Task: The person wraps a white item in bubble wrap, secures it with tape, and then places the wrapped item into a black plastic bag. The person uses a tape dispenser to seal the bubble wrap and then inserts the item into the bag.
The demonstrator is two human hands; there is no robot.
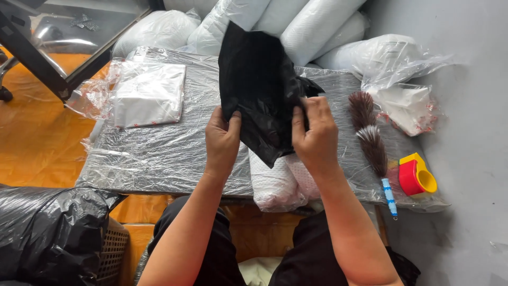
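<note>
Left hand (222, 139) and right hand (314, 132) raised above table (159, 153), palms inward, both pinching black plastic bag (259, 90) edges

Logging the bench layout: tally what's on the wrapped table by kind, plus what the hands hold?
Black bag, held by left hand and right hand: 1
White mesh-wrapped rolls: 2
Clear packets of white items: 2
Feather dusters: 2
Red and yellow tape dispenser: 1
Total: 8

White foam roll (275, 185) half hidden under black bag (259, 85); fingertips tucked behind.
</note>
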